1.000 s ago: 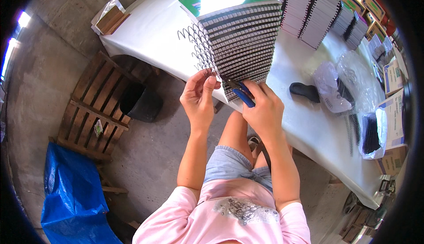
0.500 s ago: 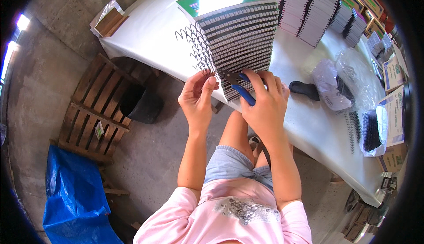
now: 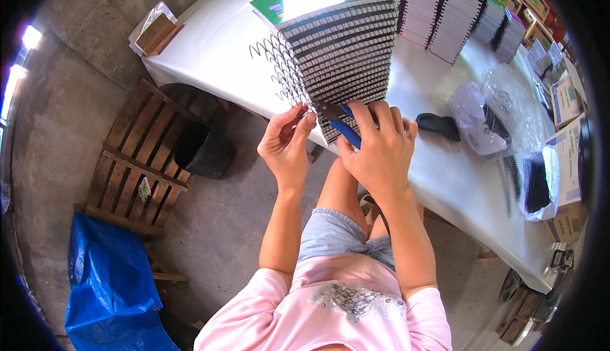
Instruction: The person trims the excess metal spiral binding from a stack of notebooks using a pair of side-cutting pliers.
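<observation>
white tabletop (image 3: pixel 445 179), bag (image 3: pixel 551 168) of black coils (image 3: pixel 535 184), pliers (image 3: pixel 345 132) in right hand (image 3: pixel 381 151)

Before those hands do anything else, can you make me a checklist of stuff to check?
1. Right hand holding the blue-handled pliers: ok, the handles are in it.
2. Left hand near the coil ends: ok, its fingertips are right there.
3. Left hand pinching a coil: cannot tell, too small to see.
4. Pliers' tips safely away from the left fingertips: not ok, they look very close.
5. Notebook stack on the table: ok, it stands near the edge.
6. Coil ends tucked in: not ok, many stick out on the left.
</observation>
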Tool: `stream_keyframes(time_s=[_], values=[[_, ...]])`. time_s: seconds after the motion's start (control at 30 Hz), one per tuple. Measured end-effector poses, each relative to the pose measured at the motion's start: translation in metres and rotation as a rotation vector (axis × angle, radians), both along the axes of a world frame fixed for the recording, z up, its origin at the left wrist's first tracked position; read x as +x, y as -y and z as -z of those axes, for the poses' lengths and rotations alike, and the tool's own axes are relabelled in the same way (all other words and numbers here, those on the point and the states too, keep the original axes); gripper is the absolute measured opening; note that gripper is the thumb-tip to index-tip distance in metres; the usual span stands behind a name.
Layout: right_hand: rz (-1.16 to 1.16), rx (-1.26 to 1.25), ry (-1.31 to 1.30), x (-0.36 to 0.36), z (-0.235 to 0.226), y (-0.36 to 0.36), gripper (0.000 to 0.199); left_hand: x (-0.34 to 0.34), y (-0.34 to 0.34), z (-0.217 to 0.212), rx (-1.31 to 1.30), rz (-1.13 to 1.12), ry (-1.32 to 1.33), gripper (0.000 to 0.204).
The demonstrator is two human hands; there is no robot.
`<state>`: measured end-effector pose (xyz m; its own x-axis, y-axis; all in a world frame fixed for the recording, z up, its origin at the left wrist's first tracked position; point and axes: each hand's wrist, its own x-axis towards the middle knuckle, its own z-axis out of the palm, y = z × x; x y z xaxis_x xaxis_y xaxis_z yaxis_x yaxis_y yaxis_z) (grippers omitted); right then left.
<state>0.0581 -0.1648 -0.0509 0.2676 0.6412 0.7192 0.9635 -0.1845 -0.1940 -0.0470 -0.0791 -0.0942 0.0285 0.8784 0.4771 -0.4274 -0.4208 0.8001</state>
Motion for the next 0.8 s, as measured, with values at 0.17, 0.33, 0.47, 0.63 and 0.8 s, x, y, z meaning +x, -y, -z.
stream_keyframes(time_s=[0.17, 0.33, 0.47, 0.63, 0.8], values=[[-0.012, 0.014, -0.031, 0.002, 0.004, -0.002, 0.048, 0.0, 0.0, -0.001, 0.03, -0.04, -0.041, 0.018], [-0.032, 0.036, -0.057, 0.003, -0.001, -0.001, 0.047, 0.0, 0.0, -0.002, 0.016, -0.025, -0.04, 0.018], [-0.093, 0.023, -0.16, 0.004, -0.002, -0.002, 0.043, -0.002, -0.001, 0.0, 0.019, -0.043, -0.063, 0.018], [-0.119, -0.032, -0.29, 0.007, 0.005, -0.005, 0.038, -0.001, 0.004, -0.004, -0.004, -0.039, -0.066, 0.018], [-0.085, -0.107, -0.275, 0.01, -0.004, 0.0, 0.038, -0.011, 0.014, -0.013, -0.061, -0.046, 0.208, 0.018]])
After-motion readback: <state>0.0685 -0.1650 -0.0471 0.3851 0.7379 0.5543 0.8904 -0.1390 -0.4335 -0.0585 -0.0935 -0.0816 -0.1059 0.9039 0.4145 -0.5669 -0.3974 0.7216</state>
